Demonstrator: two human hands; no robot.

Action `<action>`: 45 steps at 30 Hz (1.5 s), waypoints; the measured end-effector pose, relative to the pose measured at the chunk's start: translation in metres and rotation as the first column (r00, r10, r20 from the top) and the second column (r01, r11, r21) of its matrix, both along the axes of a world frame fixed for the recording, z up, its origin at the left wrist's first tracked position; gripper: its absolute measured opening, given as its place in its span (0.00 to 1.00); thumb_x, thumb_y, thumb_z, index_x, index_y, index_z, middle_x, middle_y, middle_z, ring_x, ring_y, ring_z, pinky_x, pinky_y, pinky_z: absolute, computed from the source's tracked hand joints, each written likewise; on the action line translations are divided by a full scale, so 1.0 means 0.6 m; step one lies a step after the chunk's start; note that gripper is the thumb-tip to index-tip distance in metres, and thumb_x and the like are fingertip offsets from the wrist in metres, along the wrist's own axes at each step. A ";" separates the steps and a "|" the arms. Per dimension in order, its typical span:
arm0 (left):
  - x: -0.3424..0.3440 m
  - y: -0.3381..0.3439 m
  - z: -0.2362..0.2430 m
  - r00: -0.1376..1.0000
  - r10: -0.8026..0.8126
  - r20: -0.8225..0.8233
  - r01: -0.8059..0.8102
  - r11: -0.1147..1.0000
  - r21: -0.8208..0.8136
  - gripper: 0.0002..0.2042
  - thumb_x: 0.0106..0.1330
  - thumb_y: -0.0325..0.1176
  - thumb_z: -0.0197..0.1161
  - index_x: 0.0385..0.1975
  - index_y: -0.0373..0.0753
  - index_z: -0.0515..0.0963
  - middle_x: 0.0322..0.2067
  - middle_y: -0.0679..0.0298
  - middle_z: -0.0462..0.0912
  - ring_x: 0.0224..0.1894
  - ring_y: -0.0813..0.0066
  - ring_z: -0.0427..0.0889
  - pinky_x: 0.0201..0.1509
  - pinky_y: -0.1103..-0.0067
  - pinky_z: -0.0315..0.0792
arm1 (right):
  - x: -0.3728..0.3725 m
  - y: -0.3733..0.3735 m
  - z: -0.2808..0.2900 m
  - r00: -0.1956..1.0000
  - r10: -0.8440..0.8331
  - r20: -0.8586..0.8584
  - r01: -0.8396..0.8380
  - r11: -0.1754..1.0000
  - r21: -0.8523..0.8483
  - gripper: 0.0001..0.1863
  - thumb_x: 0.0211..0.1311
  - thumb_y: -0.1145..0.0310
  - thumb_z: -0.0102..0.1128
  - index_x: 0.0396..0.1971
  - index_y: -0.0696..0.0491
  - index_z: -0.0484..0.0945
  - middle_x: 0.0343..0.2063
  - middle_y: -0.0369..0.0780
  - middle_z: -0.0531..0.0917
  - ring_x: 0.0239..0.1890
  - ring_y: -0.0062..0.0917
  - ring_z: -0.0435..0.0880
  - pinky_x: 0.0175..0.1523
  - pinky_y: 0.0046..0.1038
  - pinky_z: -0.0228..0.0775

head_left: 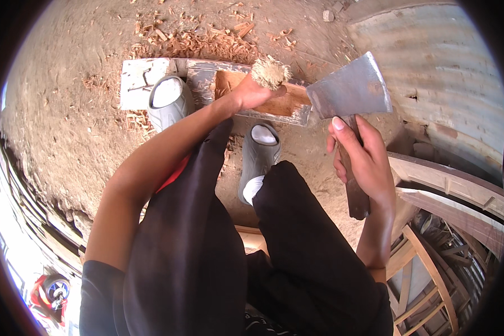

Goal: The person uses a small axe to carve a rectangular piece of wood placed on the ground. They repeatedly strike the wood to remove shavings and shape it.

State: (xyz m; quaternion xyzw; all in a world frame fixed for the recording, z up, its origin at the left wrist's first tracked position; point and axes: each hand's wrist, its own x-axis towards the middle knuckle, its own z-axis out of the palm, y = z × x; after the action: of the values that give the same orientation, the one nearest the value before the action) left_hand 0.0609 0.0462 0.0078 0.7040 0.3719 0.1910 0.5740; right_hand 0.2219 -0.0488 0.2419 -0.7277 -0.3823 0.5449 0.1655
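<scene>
My left hand [251,96] is closed round an upright wooden handle [270,73] with a frayed, mushroomed top. Its lower end is hidden under the hand. Beneath lies a worn, painted wooden block [201,84] with a long rectangular recess [288,103] cut into bare orange-brown wood. On the right, my right hand [363,151] grips the dark handle of a hatchet [353,87], thumb along the shaft near the head. The broad grey blade is raised above the block's right end, apart from the frayed handle.
Wood shavings [207,45] are strewn behind the block on the dirt floor [67,106]. My grey clogs stand by it, the left [171,106] against it. Corrugated sheet metal [448,67] leans at the right, above wooden planks [453,185] and a slatted wooden frame [431,280].
</scene>
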 end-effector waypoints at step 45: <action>0.020 0.011 -0.005 0.983 0.066 0.170 -0.060 0.998 -0.036 0.20 0.63 0.32 0.65 0.55 0.39 0.76 0.52 0.55 0.81 0.57 0.56 0.78 0.67 0.68 0.69 | -0.004 0.086 -0.083 0.898 0.225 0.379 -0.308 0.935 0.177 0.22 0.75 0.51 0.54 0.32 0.57 0.72 0.25 0.34 0.76 0.15 0.16 0.72 0.20 0.22 0.64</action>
State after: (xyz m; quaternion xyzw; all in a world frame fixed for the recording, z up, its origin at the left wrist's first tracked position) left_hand 0.0728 0.0531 0.0045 0.6639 0.3465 0.2629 0.6083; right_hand 0.2198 0.0029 0.1921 -0.7293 -0.5634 0.3747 0.1014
